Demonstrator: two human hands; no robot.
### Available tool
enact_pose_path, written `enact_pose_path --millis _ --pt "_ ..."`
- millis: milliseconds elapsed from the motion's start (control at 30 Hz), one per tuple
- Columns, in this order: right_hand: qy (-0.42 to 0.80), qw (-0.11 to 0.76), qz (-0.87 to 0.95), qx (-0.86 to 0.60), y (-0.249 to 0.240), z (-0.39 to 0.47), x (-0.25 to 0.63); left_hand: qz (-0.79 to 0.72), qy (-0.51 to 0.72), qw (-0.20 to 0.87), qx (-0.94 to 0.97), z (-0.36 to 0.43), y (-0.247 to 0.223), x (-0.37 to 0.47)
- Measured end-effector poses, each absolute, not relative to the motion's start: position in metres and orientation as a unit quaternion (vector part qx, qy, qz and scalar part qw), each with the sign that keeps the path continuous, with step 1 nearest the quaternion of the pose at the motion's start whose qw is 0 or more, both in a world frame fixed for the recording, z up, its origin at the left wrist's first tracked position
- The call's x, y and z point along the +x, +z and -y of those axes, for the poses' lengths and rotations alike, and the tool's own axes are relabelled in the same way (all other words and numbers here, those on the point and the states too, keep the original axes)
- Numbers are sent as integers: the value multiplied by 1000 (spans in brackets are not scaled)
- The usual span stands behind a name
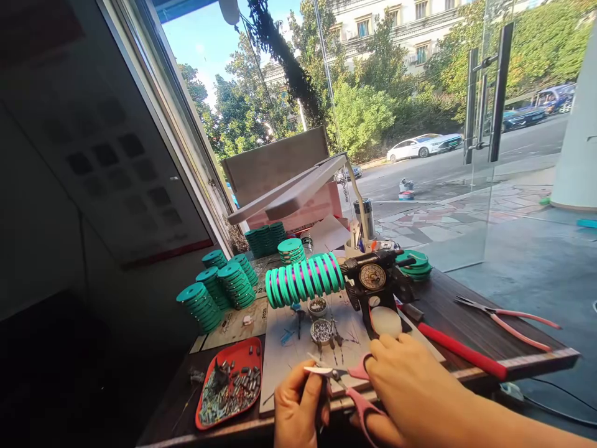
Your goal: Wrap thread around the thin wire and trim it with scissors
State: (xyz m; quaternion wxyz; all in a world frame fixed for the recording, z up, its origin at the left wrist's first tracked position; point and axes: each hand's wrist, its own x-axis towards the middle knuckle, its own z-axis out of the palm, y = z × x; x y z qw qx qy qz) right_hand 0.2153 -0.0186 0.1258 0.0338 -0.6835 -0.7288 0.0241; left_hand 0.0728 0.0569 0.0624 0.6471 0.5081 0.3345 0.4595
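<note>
While the right hand [396, 376] is curled round the handles of the scissors [358, 369] above the near edge of the worktop [445, 300], I log the left hand [296, 401] pinched together beside the blades; what it pinches, I cannot tell.

A street-front workshop is indicated by a parts tray [237, 351] left of the fingers [311, 391], pliers [490, 311] rightward, and a glass door [502, 93] beyond.

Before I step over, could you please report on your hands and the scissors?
Right hand gripping pink-handled scissors, handles parted. Left hand curled shut by the blades, contents unclear. Red tray farther left, apart from both hands.
</note>
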Motion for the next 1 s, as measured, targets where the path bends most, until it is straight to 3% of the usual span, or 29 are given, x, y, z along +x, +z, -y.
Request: enact_pose_path --millis 533,1000 --pt "46 76 727 -681 104 14 216 -330 496 585 550 -57 50 74" --pt "29 61 731 -679 95 14 217 -370 516 569 523 -46 61 79"
